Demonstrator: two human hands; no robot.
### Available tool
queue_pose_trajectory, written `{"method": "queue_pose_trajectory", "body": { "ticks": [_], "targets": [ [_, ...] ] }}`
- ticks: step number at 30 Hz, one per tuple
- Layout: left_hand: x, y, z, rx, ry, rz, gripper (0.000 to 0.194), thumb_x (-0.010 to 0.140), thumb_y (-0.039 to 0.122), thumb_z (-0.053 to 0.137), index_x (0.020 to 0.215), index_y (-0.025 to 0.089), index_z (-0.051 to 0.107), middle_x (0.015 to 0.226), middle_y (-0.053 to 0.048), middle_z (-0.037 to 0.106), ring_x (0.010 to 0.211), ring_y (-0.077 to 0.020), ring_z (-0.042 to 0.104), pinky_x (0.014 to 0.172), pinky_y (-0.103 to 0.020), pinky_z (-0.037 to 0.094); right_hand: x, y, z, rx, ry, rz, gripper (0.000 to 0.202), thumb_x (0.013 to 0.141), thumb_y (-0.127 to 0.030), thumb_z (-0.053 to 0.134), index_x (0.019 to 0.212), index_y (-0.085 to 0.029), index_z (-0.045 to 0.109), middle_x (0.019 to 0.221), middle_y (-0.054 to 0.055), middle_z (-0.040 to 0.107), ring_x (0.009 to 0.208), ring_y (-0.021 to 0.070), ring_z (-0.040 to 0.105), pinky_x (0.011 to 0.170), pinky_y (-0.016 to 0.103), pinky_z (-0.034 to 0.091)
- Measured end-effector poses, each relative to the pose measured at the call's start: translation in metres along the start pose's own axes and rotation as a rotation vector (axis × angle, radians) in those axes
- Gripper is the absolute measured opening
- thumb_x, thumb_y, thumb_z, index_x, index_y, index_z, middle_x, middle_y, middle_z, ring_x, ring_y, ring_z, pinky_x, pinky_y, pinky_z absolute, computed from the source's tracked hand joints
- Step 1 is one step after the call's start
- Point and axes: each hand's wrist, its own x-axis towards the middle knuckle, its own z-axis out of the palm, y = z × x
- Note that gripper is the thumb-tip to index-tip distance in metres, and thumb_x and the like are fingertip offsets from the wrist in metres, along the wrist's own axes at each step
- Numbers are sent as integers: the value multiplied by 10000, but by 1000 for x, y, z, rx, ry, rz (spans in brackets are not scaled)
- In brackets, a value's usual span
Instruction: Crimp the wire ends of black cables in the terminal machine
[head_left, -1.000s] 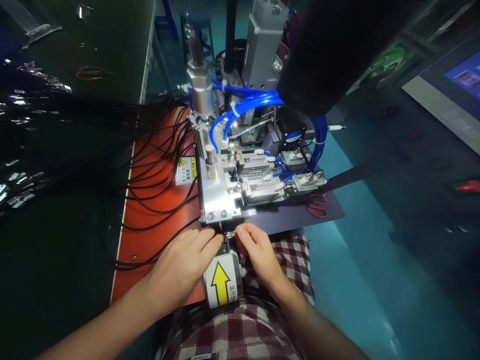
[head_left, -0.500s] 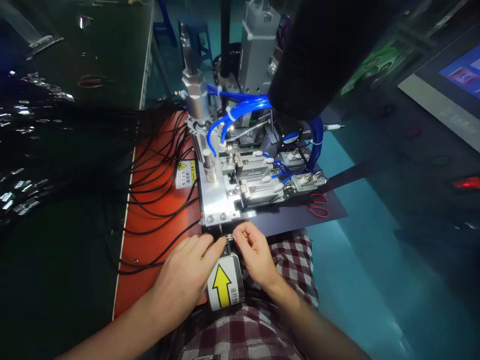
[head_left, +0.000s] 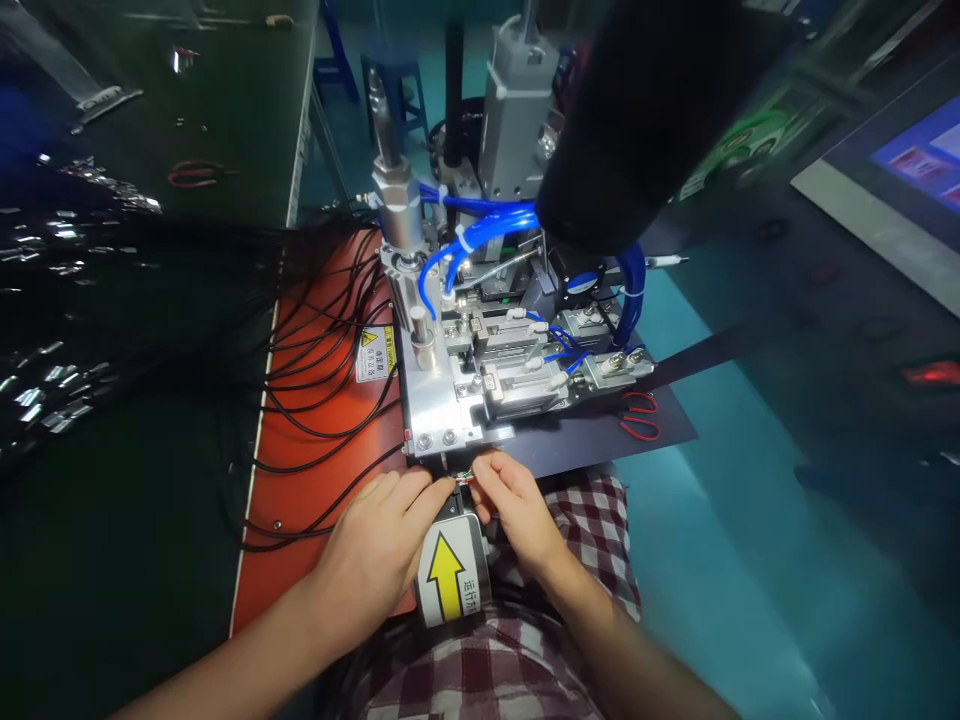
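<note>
Between my two hands, a short bunch of thin coloured wires (head_left: 465, 477) shows just below the front edge of the silver machine plate (head_left: 435, 405). My left hand (head_left: 379, 535) is closed, its thumb and forefinger pinching the wires from the left; the fingers' inner side is hidden. From the right, the thumb and forefinger of my right hand (head_left: 517, 500) pinch the same bunch at its other end. Right under the wires sits a white cover with a yellow arrow (head_left: 448, 570), partly behind my left hand.
Black cables (head_left: 330, 430) run across the orange board (head_left: 300, 490) on the left. Blue air tubes (head_left: 502, 215) arch over the machine's cylinders. Red-handled scissors (head_left: 640, 417) lie on the dark plate at right. A dark blurred cylinder (head_left: 637, 120) hangs overhead; a screen (head_left: 926, 150) stands at far right.
My right hand's fingers have opened out slightly and shifted a little right, so more of the coloured wires shows. My left hand keeps its grip. The view has shifted slightly.
</note>
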Motion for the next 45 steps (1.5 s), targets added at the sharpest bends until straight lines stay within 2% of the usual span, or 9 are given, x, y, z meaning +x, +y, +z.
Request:
{"method": "queue_pose_trajectory", "body": {
  "ticks": [3, 6, 12, 20, 23, 29, 34, 39, 45],
  "targets": [
    [2, 0, 0, 7, 13, 20, 317, 877, 110, 369, 1106, 100, 589, 849, -100, 630, 716, -204, 561, 619, -329, 492, 0, 1, 0, -79, 21, -28, 380, 895, -491, 438, 657, -197, 460, 516, -47, 436, 484, 116, 403, 489, 246, 338],
    [2, 0, 1, 6, -3, 27, 321, 869, 99, 371, 1096, 101, 599, 854, -103, 628, 710, -202, 555, 607, -326, 491, -1, 3, 3, -167, 72, -86, 326, 893, -447, 470, 681, -200, 464, 586, -40, 455, 536, 124, 425, 520, 249, 349],
    [-3, 2, 6, -8, -74, -23, 360, 842, 74, 383, 1158, 95, 555, 915, -123, 601, 762, -218, 546, 643, -348, 497, -2, 10, 12, -122, 120, -211, 260, 915, -382, 449, 727, -203, 461, 654, -36, 433, 587, 128, 405, 565, 250, 349],
    [-13, 5, 3, -153, 13, -182, 314, 879, 86, 367, 1119, 129, 566, 937, -94, 560, 850, -180, 563, 734, -289, 521, -2, 10, 13, -72, 89, -190, 259, 900, -396, 459, 729, -201, 452, 660, -33, 418, 586, 132, 386, 562, 257, 340],
    [-33, 9, -3, -52, 53, -295, 315, 893, 111, 362, 1152, 119, 542, 1017, -111, 541, 927, -181, 569, 771, -281, 526, -3, 9, 12, -71, 78, -179, 266, 900, -398, 458, 721, -202, 443, 650, -35, 413, 575, 130, 370, 554, 258, 331],
    [-66, 17, -2, 320, 1, -390, 452, 900, 260, 415, 1347, 199, 407, 1199, -129, 535, 1028, -270, 550, 769, -380, 529, -3, 10, 10, -111, 81, -189, 270, 904, -399, 459, 719, -202, 458, 634, -40, 400, 563, 130, 372, 536, 256, 315],
    [-68, 13, 5, 388, -40, -363, 615, 901, 417, 395, 1455, 229, 203, 1355, -101, 469, 1190, -302, 458, 830, -382, 516, -2, 13, 10, -137, 95, -214, 264, 907, -391, 458, 723, -202, 451, 626, -44, 396, 559, 124, 367, 531, 248, 319],
    [-71, 8, 5, 379, -50, -362, 616, 904, 413, 389, 1459, 247, 179, 1366, -85, 462, 1210, -280, 453, 817, -361, 538, -1, 14, 7, -116, 78, -182, 290, 890, -421, 481, 709, -196, 459, 613, -45, 412, 536, 112, 372, 510, 239, 318],
    [-75, 8, 4, 401, -20, -303, 603, 915, 394, 363, 1462, 229, 169, 1396, -74, 444, 1244, -259, 438, 883, -359, 517, -6, 22, -15, 6, 117, -123, 329, 887, -504, 451, 811, -187, 498, 628, -49, 443, 497, 93, 365, 502, 230, 313]
  ]
}}
